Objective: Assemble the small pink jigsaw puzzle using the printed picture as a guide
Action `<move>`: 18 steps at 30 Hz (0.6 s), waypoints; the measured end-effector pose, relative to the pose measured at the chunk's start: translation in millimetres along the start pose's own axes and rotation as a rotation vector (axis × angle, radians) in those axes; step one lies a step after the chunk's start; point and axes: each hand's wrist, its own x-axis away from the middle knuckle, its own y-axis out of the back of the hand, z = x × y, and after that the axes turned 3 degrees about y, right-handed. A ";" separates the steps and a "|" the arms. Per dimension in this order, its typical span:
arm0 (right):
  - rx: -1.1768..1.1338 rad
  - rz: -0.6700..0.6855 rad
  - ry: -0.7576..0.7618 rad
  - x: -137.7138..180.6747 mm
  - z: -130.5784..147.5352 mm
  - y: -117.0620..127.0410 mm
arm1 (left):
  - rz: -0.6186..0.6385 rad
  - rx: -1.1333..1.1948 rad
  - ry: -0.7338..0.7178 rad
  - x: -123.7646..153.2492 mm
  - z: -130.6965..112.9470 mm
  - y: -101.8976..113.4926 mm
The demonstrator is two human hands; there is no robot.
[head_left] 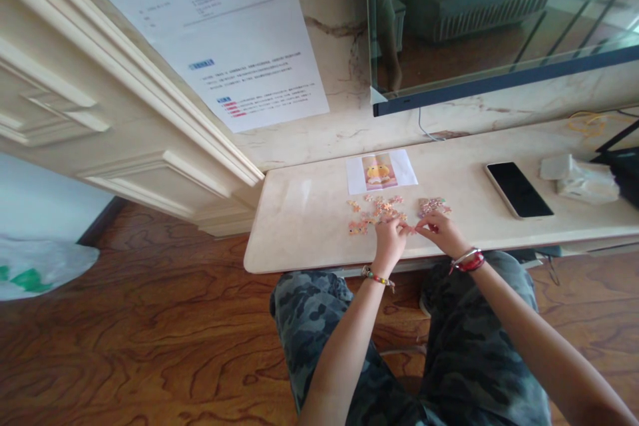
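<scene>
Small pink and orange jigsaw pieces (382, 205) lie scattered on the pale bench top, with a few more at the left (357, 227). My left hand (391, 239) is closed in a pinch at the near side of them. Across from it, my right hand (439, 229) pinches too, fingertips almost meeting the left ones. Between the fingertips shows a small pink puzzle piece (412, 229), held by both hands. Just beyond my right hand sits a cluster of puzzle pieces (433, 205). A printed picture of a yellow figure (379, 172) lies flat behind the pieces.
To the right rest a black-screened phone (519, 190) and a pack of white tissues (586, 180). A television (499, 80) hangs low over the bench's back. Printed paper (259, 66) is on the wall. The bench's front edge (299, 269) runs above my knees.
</scene>
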 end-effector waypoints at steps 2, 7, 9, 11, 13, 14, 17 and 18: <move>0.012 0.015 0.007 -0.6 -3.4 3.5 | -0.010 -0.028 -0.016 3.5 2.3 0.6; 0.183 -0.057 -0.086 -10.0 -27.6 31.0 | -0.099 -0.171 -0.038 18.8 25.2 23.8; 0.270 -0.091 -0.141 -15.4 -39.1 40.9 | -0.132 -0.227 -0.024 25.2 40.9 40.0; 0.339 -0.113 -0.182 -19.5 -48.2 44.9 | -0.166 -0.279 0.019 29.7 56.6 56.1; 0.385 -0.136 -0.200 -21.1 -53.9 43.4 | -0.191 -0.339 0.062 31.6 69.6 69.4; 0.398 -0.154 -0.201 -21.0 -55.5 41.4 | -0.195 -0.366 0.071 31.8 74.5 74.6; 0.423 -0.229 -0.199 -16.9 -55.1 34.0 | -0.216 -0.447 0.079 30.6 83.7 83.8; 0.426 -0.257 -0.200 -14.7 -52.9 31.7 | -0.226 -0.469 0.077 30.2 85.3 85.1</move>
